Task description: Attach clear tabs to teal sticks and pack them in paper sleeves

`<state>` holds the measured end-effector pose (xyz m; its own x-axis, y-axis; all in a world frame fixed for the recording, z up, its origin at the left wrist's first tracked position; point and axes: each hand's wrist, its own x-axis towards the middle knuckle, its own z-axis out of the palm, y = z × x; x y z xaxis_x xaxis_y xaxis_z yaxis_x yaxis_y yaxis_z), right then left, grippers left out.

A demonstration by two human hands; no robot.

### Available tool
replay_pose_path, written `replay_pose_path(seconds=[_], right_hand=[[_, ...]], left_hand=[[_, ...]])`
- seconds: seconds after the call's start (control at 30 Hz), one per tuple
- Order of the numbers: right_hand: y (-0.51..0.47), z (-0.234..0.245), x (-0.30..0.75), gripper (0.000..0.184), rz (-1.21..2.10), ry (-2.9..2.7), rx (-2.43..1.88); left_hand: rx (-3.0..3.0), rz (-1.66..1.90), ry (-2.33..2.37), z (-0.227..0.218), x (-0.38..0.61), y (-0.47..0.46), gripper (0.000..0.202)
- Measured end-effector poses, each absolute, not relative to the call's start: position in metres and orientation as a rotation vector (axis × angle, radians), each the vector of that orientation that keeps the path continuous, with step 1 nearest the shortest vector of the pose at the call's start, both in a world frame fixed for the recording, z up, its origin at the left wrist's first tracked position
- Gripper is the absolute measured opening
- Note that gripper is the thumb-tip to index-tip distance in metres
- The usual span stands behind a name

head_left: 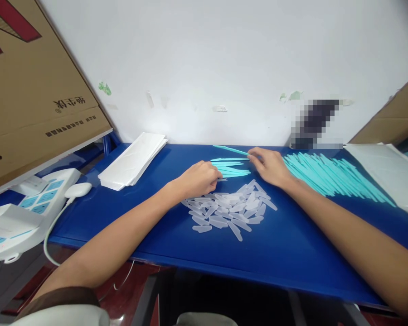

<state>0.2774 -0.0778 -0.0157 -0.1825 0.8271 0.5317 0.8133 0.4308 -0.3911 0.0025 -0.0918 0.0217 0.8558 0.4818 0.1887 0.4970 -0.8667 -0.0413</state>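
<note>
My right hand pinches one end of a turquoise eyebrow razor, whose far end points left, a little above the table. My left hand is closed, fingertips together, with the tip of a translucent blade cover sticking out of them. Between the two hands lies a small row of turquoise razors, partly hidden by my left fingers. Just below my left hand spreads a loose heap of translucent blade covers. A large pile of turquoise razors lies beyond my right wrist.
On the blue table a stack of white flat packs lies at the left. A white power strip with a cable stands at the left edge. A cardboard box rises behind it. White sheeting lies at the right.
</note>
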Motion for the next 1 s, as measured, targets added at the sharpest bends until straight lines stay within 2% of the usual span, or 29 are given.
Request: replay_pose_path(seconds=[0.27, 1.0], right_hand=[[-0.077, -0.019, 0.281, 0.031, -0.156, -2.048, -1.496], [-0.081, -0.015, 0.277, 0.032, -0.103, -2.115, -1.44]], left_hand=[[-2.724, -0.642, -1.185, 0.026, -0.016, -0.07, 0.033], [-2.561, -0.597, -1.292, 0.021, -0.022, -0.061, 0.034]])
